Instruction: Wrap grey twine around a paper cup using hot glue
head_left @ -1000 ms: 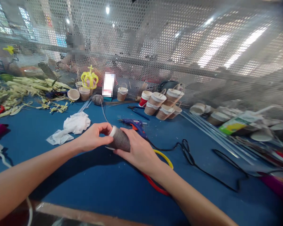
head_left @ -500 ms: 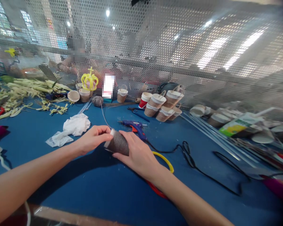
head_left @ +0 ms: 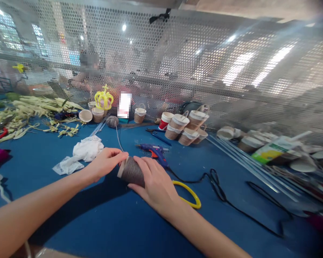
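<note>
A paper cup (head_left: 130, 171) wrapped in grey-brown yarn lies on its side over the blue table (head_left: 118, 222). My right hand (head_left: 154, 184) is wrapped round its body. My left hand (head_left: 105, 163) pinches at the cup's rim, fingers closed on the yarn strand (head_left: 118, 138). That strand runs back to a grey yarn ball (head_left: 112, 121) near the mesh screen. A blue glue gun (head_left: 154, 150) lies just behind the cup, its black cord (head_left: 220, 193) trailing right.
White crumpled cloth (head_left: 85, 149) lies left of my hands. A yellow ring (head_left: 190, 195) sits under my right wrist. Several wrapped cups (head_left: 187, 123) and a yellow crown (head_left: 104, 99) stand by the mesh screen (head_left: 177, 71). Pale leaf strips (head_left: 29, 111) lie far left; clear rods (head_left: 244, 157) right.
The view has tilted up a little. My hands have turned the cup slightly and my left fingers have closed tighter at its rim. The red loop under my right arm is out of sight.
</note>
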`<state>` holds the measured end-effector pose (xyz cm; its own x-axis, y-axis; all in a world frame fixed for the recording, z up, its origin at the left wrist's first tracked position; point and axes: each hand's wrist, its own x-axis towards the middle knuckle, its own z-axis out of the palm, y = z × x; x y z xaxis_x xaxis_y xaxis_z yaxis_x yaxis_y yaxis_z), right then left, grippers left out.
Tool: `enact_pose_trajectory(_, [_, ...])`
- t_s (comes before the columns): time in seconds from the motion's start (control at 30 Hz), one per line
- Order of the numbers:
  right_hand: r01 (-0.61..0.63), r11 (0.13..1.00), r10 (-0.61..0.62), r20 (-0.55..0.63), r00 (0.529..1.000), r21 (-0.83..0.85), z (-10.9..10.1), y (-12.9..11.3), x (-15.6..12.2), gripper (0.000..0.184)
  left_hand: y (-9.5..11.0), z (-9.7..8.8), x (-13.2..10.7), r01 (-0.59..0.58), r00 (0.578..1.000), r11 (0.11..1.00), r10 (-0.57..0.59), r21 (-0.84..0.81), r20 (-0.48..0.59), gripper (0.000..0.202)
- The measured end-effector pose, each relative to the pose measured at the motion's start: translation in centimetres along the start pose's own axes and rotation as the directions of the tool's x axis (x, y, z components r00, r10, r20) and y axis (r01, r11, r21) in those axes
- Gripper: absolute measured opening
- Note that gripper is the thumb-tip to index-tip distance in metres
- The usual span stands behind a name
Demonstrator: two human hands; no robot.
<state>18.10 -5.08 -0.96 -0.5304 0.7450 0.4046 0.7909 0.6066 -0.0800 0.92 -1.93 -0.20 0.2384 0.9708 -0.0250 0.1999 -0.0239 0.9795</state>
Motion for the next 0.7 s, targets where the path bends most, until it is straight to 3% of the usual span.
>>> enact_pose_trajectory(0.2, [0.028,0.999,-0.029,-0.024,0.999,-0.029,-0.03,-0.21,-0.02,0.067,-0.13,-0.22,0.07,-0.021,1.000,0.998,0.021,0.063,0.011,0.034])
enact_pose_trajectory(0.37, [-0.001,1.000,0.002,-0.048,0.999,0.019,0.11,-0.01,0.03,0.065,-0.33,-0.24,0.25,-0.020,1.000,1.000,0.019,-0.010,-0.023,0.025])
enact_pose_trajectory(0.53, [-0.090,0.986,0.096,-0.037,0.995,0.142,0.41,0.42,0.15,0.063,-0.10,-0.03,0.14,-0.029,0.999,0.991,0.027,-0.129,-0.019,0.026])
enact_pose_trajectory(0.7, [-0.215,0.941,0.210,0.046,0.977,0.263,0.55,0.44,0.37,0.062,-0.12,0.09,-0.03,-0.030,0.995,0.977,0.049,-0.210,0.087,0.039])
